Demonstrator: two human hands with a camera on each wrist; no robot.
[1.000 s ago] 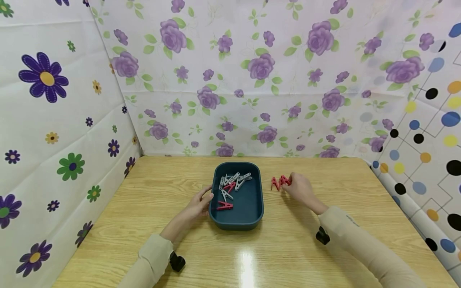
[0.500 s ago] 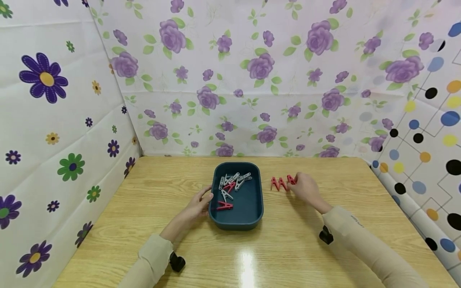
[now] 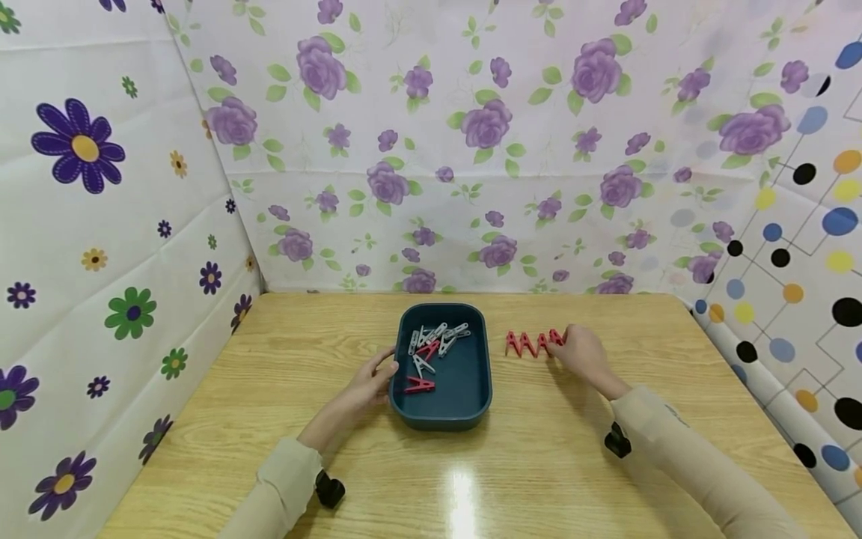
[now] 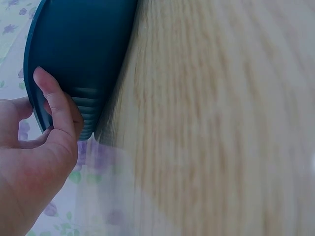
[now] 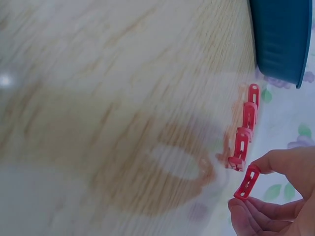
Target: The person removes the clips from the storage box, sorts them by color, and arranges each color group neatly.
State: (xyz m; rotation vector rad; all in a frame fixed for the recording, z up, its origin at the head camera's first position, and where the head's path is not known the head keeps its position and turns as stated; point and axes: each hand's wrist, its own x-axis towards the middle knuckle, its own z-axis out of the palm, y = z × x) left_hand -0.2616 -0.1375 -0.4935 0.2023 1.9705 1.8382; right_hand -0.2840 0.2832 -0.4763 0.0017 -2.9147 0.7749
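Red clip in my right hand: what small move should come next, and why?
I'd probably settle the pinched red clip on the table and release it: the right hand holds it at the end of a row, where three red clips already stand in line.

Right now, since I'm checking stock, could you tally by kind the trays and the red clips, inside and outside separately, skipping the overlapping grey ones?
Tray: 1
Inside red clips: 2
Outside red clips: 4, counting the one in the right grip
Total: 7
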